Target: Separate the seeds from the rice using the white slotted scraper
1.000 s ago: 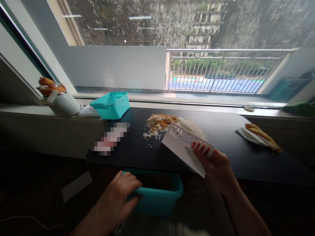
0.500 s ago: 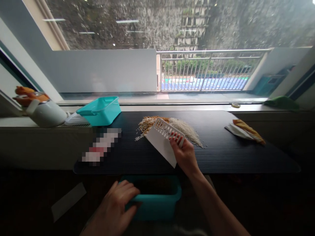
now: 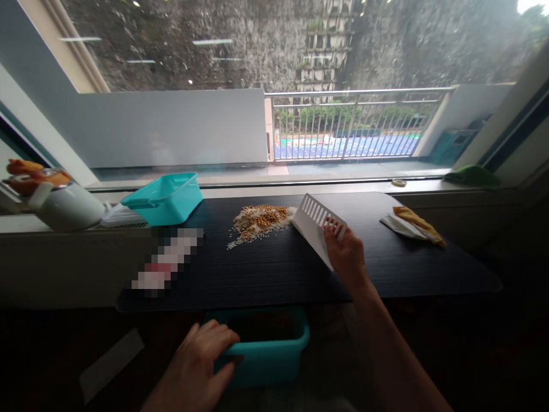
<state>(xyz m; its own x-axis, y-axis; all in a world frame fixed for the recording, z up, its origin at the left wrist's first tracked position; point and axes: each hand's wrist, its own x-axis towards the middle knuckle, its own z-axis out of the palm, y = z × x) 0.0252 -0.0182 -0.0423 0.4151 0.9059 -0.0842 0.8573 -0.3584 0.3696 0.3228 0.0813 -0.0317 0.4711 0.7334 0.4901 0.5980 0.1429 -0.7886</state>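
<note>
My right hand (image 3: 348, 252) is closed around the slotted end of a white plastic scraper (image 3: 315, 229), held tilted over the dark table. The scraper's left edge meets the right side of a pile of rice (image 3: 244, 220) mixed with yellow-brown beans (image 3: 266, 215). It hides whatever grains lie behind it. Below the table's front edge, my left hand (image 3: 210, 349) grips the left part of the near rim of a teal plastic bin (image 3: 274, 345), thumb outside and fingers over the edge. The inside of this bin is dark, with some reddish-brown contents dimly visible.
A second teal bin (image 3: 169, 200) and a pale jug (image 3: 68, 206) stand at the back left. On the table (image 3: 257, 274) lie a blurred-out packet (image 3: 169, 263) at left and a yellow-and-white cloth (image 3: 414, 226) at right. Behind is a window with a sill (image 3: 343, 189).
My right hand has carried the scraper rightward, from in front of the pile to its right side, uncovering the beans. My left hand stays on the bin's rim. The whole view has shifted slightly.
</note>
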